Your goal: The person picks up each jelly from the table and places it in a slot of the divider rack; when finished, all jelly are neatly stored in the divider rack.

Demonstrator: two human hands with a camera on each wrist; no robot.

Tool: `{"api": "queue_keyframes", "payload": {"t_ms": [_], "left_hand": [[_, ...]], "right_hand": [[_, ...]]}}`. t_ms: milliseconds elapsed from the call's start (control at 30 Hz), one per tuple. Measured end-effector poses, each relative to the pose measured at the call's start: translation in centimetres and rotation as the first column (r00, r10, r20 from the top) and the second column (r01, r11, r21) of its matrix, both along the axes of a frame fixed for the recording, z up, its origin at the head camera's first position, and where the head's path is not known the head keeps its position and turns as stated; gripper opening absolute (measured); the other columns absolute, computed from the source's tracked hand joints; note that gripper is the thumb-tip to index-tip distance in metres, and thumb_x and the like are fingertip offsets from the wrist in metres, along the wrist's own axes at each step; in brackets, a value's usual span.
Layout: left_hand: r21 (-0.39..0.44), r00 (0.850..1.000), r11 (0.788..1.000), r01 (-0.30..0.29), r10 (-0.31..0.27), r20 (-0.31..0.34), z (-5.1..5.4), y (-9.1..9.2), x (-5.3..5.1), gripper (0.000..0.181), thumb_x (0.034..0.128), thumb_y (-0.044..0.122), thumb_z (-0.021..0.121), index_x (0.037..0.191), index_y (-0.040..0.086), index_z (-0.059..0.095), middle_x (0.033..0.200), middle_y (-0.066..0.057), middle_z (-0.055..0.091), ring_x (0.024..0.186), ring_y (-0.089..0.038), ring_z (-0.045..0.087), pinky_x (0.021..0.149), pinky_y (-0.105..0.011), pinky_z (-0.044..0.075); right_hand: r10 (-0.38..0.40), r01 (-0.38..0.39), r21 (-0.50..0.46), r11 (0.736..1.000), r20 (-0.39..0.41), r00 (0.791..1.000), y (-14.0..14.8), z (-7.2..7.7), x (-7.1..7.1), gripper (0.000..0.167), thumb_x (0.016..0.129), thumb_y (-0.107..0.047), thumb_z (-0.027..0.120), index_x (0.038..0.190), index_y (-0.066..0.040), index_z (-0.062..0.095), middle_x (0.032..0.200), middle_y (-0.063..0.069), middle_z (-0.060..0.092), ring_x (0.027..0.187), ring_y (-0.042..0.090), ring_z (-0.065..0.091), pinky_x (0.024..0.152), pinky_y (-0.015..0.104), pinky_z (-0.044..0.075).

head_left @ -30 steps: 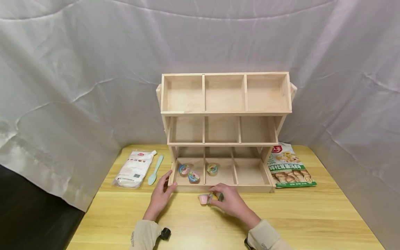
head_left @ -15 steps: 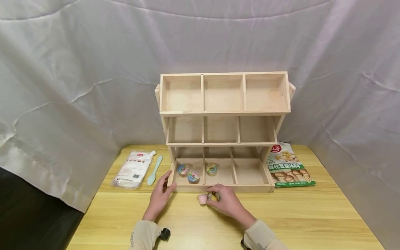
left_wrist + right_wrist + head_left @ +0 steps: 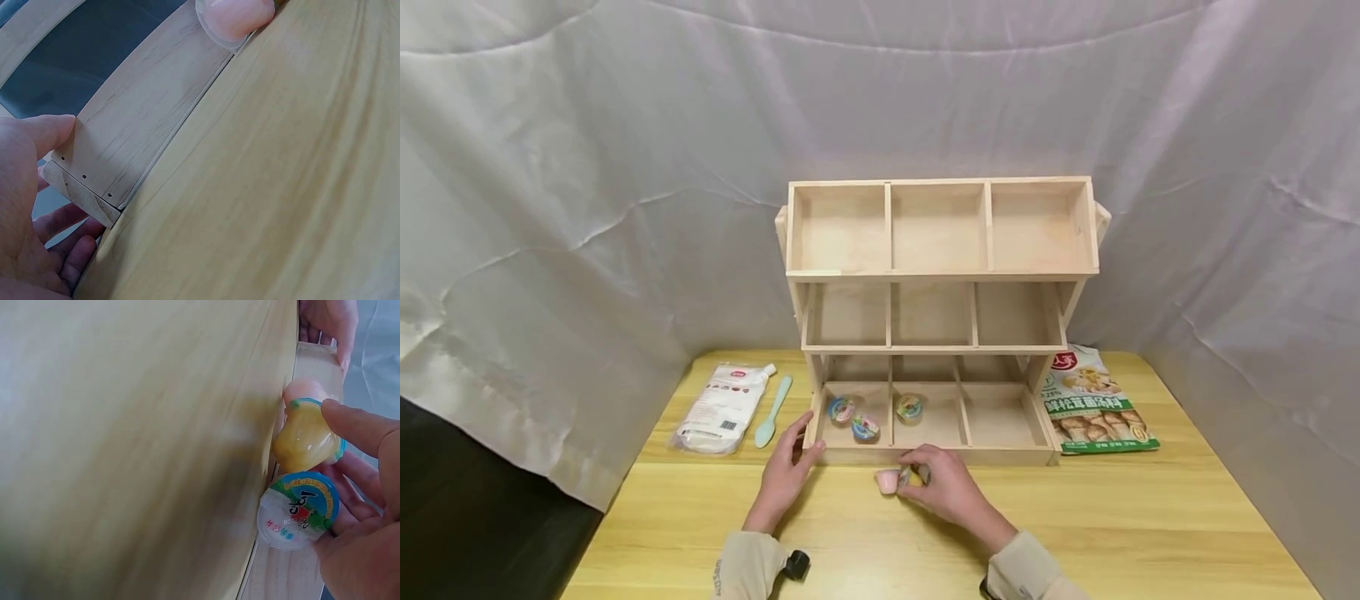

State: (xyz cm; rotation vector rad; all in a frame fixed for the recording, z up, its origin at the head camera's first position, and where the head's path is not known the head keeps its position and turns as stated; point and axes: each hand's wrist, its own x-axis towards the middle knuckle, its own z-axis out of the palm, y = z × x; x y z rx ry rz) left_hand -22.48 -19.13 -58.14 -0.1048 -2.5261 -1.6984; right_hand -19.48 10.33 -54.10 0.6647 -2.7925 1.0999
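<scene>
The right hand (image 3: 946,485) pinches a yellow cup (image 3: 306,434) just off the front edge of the rack (image 3: 940,457), near the middle of the desk (image 3: 865,542). The pink cup (image 3: 887,482) is beside it, toward the desk's left edge; whether the lidded cup (image 3: 299,510) by the fingers is gripped, I cannot tell. The left hand (image 3: 785,471) grips the rack's front left corner. Toward the desk's back left corner lie a pouch (image 3: 722,410) and spoon (image 3: 766,433).
</scene>
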Motion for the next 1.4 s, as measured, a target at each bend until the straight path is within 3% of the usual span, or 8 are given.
{"api": "queue_keyframes", "payload": {"t_ms": [600, 833, 1033, 1200, 1400], "left_hand": [[0.008, 1.000, 1.000, -0.003, 0.003, 0.016, 0.1, 0.1, 0.1, 0.063, 0.1019, 0.039, 0.066, 0.159, 0.025, 0.042, 0.161, -0.016, 0.043, 0.143, -0.038, 0.047, 0.118, -0.054, 0.039], [0.007, 1.000, 1.000, -0.002, 0.001, 0.020, 0.1, 0.1, 0.2, 0.063, 0.1021, 0.038, 0.066, 0.159, 0.025, 0.042, 0.160, -0.015, 0.043, 0.143, -0.037, 0.047, 0.118, -0.053, 0.039], [0.008, 1.000, 1.000, 0.006, -0.006, 0.016, 0.1, 0.1, 0.2, 0.063, 0.1023, 0.039, 0.065, 0.159, 0.025, 0.041, 0.161, -0.015, 0.042, 0.143, -0.038, 0.046, 0.118, -0.054, 0.038], [0.004, 1.000, 1.000, 0.004, -0.004, 0.011, 0.0, 0.0, 0.1, 0.063, 0.1023, 0.038, 0.066, 0.159, 0.025, 0.042, 0.160, -0.015, 0.044, 0.142, -0.037, 0.048, 0.117, -0.053, 0.039], [0.000, 1.000, 1.000, 0.004, -0.004, 0.018, 0.1, 0.1, 0.2, 0.063, 0.1025, 0.039, 0.065, 0.159, 0.025, 0.041, 0.161, -0.014, 0.043, 0.142, -0.037, 0.048, 0.117, -0.053, 0.039]], "right_hand": [[0.000, 0.008, -0.122, 0.993, 0.062, 0.998, 0.7, 0.4, 0.3, 0.040, 0.077, -0.014, 0.091, 0.114, -0.010, 0.078, 0.116, 0.001, 0.076, 0.106, 0.023, 0.070, 0.096, 0.048, 0.056], [-0.003, 0.010, -0.127, 0.992, 0.057, 0.998, 0.9, 1.1, 0.3, 0.041, 0.077, -0.017, 0.090, 0.116, -0.011, 0.077, 0.116, -0.003, 0.076, 0.101, 0.016, 0.070, 0.095, 0.046, 0.057], [-0.006, 0.019, -0.168, 0.986, 0.078, 0.997, 1.1, 1.9, 0.3, 0.038, 0.078, -0.014, 0.090, 0.113, -0.012, 0.078, 0.113, -0.002, 0.076, 0.099, 0.023, 0.071, 0.092, 0.048, 0.058], [-0.020, 0.041, -0.194, 0.980, 0.111, 0.994, 1.1, 2.5, 0.3, 0.037, 0.078, -0.014, 0.090, 0.113, -0.014, 0.078, 0.115, -0.002, 0.075, 0.101, 0.022, 0.071, 0.088, 0.043, 0.060], [-0.052, 0.079, -0.230, 0.970, 0.123, 0.991, 1.3, 2.9, 0.0, 0.038, 0.076, -0.015, 0.091, 0.112, -0.015, 0.079, 0.116, -0.002, 0.076, 0.105, 0.021, 0.071, 0.098, 0.048, 0.057]]}}
